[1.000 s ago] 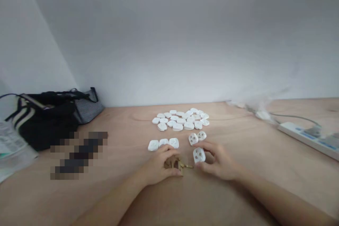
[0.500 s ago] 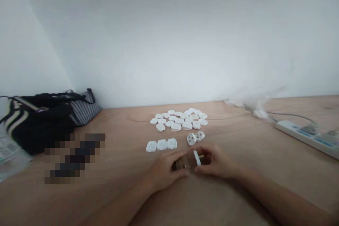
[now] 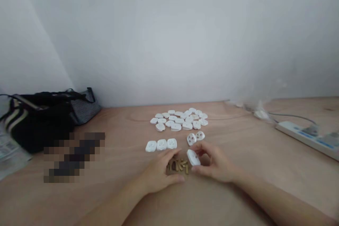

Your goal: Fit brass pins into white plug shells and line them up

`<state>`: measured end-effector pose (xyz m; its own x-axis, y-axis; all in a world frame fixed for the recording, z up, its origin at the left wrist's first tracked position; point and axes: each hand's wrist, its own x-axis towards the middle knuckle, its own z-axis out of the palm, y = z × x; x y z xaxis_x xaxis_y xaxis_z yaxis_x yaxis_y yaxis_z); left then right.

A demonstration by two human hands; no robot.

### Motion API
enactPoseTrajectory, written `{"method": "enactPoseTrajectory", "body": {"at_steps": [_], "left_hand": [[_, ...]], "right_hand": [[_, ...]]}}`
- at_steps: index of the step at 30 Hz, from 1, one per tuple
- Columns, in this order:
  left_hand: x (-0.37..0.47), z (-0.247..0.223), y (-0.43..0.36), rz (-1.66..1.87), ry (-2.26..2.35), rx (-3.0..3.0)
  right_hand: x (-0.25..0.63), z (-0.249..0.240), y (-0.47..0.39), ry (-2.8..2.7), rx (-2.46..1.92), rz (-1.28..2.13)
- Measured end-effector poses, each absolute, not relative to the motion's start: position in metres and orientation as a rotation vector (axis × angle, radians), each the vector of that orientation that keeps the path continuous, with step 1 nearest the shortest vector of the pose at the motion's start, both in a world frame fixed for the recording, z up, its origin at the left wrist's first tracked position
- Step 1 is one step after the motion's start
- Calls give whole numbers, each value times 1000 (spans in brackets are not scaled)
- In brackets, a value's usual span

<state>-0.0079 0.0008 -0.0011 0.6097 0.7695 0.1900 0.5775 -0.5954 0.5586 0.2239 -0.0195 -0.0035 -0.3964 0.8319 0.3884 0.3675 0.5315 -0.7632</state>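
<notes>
A plain small-parts assembly workplace: a bare light plywood desk [image 3: 265, 169] against blank white walls [image 3: 172, 42], rows of small white plastic socket covers [image 3: 179, 120], a white power strip [image 3: 307, 135], a black striped fabric bag [image 3: 45, 116].

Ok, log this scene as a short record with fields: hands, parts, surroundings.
left hand: left hand rests beside the brass pins, fingers by them
right hand: right hand pinches one white plug piece, tilted
row: three white pieces side by side
pair: two pin-fitted pieces
pile: white pieces farther back
surface: wooden table
left side: black bag
right side: power strip
</notes>
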Motion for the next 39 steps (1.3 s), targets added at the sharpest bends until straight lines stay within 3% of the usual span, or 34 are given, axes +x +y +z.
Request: {"method": "enactPoseTrajectory", "body": {"at_steps": [7, 18, 28, 39], "left_hand": [[-8, -1, 0, 567, 1071, 2386], [5, 7, -4, 790, 980, 2548], [14, 3, -8, 858, 935, 2665], [-6, 20, 1, 708, 1049, 2786]], "right_hand": [[231, -8, -16, -1897, -982, 769], [217, -10, -20, -1754, -751, 1138], [210, -14, -20, -1823, -694, 1102], [224, -7, -14, -1887, -877, 521]]}}
